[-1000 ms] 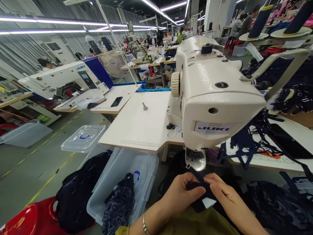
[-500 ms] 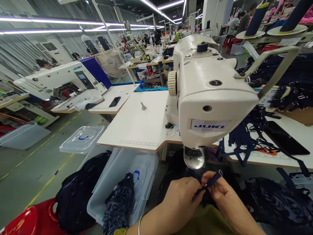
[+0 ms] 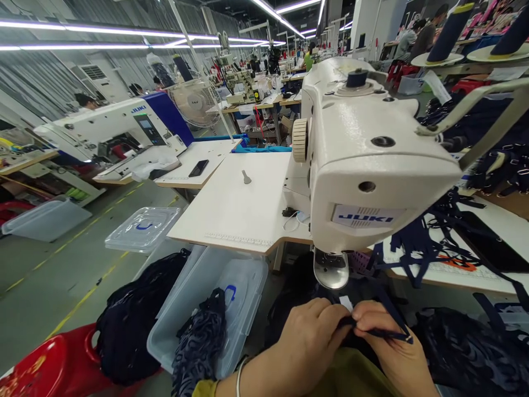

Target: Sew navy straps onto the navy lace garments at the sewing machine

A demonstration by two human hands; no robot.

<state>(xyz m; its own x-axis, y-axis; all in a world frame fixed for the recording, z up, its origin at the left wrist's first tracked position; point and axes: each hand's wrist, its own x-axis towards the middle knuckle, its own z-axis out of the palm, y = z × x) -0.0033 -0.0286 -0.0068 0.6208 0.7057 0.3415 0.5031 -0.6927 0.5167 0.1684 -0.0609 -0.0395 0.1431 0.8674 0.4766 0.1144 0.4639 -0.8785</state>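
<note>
Close in front of my lap, both hands pinch a narrow navy strap [image 3: 390, 334]. My left hand [image 3: 308, 342] has thumb and fingers closed on one part of it, mostly hidden by the fingers. My right hand [image 3: 378, 331] grips it just beside, and a loop of strap stands out past the fingers to the right, with a small metal piece at its end. A small white tag [image 3: 346, 302] shows between the hands. Right above them is the white sewing machine head [image 3: 372, 165] with its shiny rounded metal plate [image 3: 332, 270].
A machine table [image 3: 235, 204] holds a small flat metal piece [image 3: 246, 177]. Below stands a clear plastic bin [image 3: 252, 298] with a bundle of navy straps [image 3: 202, 336]. A red stool [image 3: 45, 358] bears a dark heap. Loose straps [image 3: 413, 242] and a dark phone-like slab [image 3: 494, 240] lie at right.
The strap's free end has swung from pointing up to lying out to the right. The white tag has come into sight. My right hand has turned and lowered slightly; my view has shifted a little.
</note>
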